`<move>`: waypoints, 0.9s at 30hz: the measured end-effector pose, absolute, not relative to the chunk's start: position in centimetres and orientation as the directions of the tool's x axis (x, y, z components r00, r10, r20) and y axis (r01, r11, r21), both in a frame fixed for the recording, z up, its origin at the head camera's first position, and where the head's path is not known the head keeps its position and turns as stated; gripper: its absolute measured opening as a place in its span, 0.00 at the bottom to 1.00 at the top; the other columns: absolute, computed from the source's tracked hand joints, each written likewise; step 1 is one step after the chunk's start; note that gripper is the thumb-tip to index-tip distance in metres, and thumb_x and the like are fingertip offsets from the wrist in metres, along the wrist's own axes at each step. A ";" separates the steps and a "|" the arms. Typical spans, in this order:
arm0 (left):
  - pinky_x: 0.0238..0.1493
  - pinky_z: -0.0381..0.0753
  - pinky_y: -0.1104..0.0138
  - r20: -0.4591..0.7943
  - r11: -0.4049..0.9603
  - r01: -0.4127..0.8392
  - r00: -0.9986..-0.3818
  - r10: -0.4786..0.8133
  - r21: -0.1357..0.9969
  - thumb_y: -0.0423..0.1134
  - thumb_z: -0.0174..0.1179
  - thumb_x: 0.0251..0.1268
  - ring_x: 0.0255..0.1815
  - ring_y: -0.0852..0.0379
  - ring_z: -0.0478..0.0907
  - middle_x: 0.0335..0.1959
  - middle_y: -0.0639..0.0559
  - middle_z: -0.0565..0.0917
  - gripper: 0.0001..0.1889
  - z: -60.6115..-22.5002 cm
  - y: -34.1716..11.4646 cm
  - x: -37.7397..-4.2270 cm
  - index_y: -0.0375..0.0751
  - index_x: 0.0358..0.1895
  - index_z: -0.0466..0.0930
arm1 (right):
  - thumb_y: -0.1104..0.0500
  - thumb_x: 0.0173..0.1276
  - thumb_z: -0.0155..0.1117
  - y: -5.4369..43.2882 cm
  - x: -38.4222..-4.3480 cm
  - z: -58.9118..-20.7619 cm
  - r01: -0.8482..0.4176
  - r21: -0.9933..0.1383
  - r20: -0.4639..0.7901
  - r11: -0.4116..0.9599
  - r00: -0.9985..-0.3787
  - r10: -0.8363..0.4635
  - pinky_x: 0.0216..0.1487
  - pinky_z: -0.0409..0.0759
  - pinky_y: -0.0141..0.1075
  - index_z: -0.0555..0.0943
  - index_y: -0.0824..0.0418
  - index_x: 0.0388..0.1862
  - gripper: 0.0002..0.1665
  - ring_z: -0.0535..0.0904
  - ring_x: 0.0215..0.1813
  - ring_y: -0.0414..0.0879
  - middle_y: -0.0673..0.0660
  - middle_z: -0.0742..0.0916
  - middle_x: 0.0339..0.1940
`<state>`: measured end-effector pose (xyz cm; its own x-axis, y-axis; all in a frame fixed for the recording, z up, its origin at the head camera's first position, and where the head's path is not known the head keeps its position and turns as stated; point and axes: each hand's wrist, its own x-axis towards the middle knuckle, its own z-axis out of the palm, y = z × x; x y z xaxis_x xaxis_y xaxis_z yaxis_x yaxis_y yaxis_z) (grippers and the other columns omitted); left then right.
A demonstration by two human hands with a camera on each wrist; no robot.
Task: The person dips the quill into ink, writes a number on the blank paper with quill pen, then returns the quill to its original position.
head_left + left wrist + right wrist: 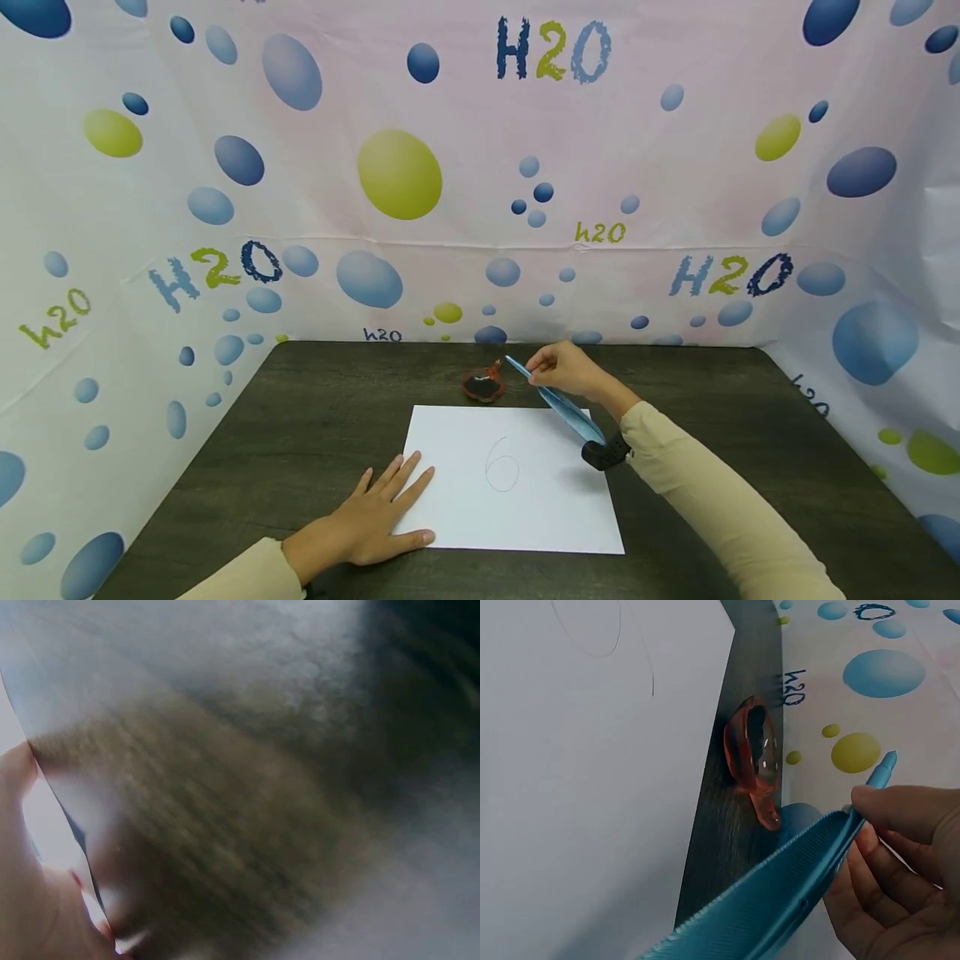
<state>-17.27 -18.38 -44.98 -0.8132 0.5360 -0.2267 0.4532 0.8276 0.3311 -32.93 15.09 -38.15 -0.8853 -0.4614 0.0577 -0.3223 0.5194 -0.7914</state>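
Observation:
My right hand (566, 368) pinches a blue feather pen (567, 414) between thumb and fingers. Its tip points up and left, close by a small red glass pot (483, 386) with a dark middle at the back of the table. In the right wrist view the feather (780, 892) slants down from the fingers (904, 814), over the paper's edge. My left hand (363, 523) rests with spread fingers on the left side of a white paper sheet (555, 517), which bears a thin pencil-like "6" (502, 473). The left wrist view is mostly blurred.
The dark wooden table (262, 467) runs back to a white backdrop (480, 117) printed with blue and green bubbles and "H2O". A black wrist device (604, 452) sits below the right hand, over the sheet's right edge.

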 end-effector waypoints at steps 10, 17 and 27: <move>0.64 0.37 0.30 -0.213 0.822 0.455 -0.815 0.539 0.342 0.72 0.42 0.64 0.77 0.36 0.39 0.79 0.45 0.38 0.44 -45.3 -18.6 -17.3 0.55 0.78 0.43 | 0.68 0.62 0.67 13.6 -34.3 -38.6 -0.473 -0.553 0.232 0.686 -0.878 -0.418 0.34 0.81 0.37 0.86 0.68 0.39 0.07 0.83 0.32 0.45 0.56 0.88 0.30; 0.63 0.37 0.29 -0.206 0.816 0.462 -0.811 0.547 0.347 0.71 0.43 0.65 0.77 0.35 0.39 0.79 0.45 0.37 0.44 -45.2 -18.7 -17.3 0.55 0.78 0.41 | 0.67 0.63 0.67 12.4 -35.2 -39.9 -0.443 -0.481 0.311 0.757 -0.893 -0.325 0.33 0.81 0.37 0.87 0.65 0.39 0.06 0.83 0.32 0.45 0.56 0.88 0.31; 0.64 0.38 0.30 -0.229 0.828 0.449 -0.814 0.534 0.335 0.72 0.43 0.64 0.77 0.36 0.39 0.79 0.44 0.38 0.45 -44.8 -18.3 -17.2 0.52 0.78 0.44 | 0.66 0.64 0.66 11.9 -35.9 -41.6 -0.394 -0.502 0.302 0.770 -0.914 -0.271 0.32 0.81 0.37 0.87 0.64 0.42 0.08 0.83 0.32 0.45 0.56 0.88 0.34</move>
